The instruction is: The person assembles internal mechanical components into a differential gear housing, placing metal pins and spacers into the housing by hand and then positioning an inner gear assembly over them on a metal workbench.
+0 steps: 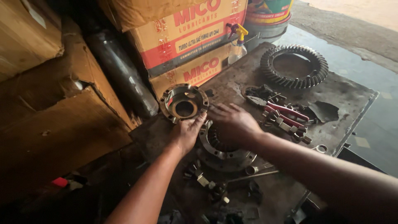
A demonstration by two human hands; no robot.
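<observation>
Gear housing [224,149]: on table [352,99], directly under your right hand [232,122], fingers spread on it; left hand [188,130] touches flange [183,102], fingers loose.

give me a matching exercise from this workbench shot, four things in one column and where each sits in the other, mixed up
Things:
1. ring gear
2. red-handled pliers
3. round flanged housing half
4. spray bottle

Places:
A. propped against the cartons, at the fingertips of the left hand
B. among loose bolts, to the right of the right hand
C. flat at the far end of the metal table
D. upright beside the cartons, at the table's far edge

Pairs: 1-C, 2-B, 3-A, 4-D
</observation>
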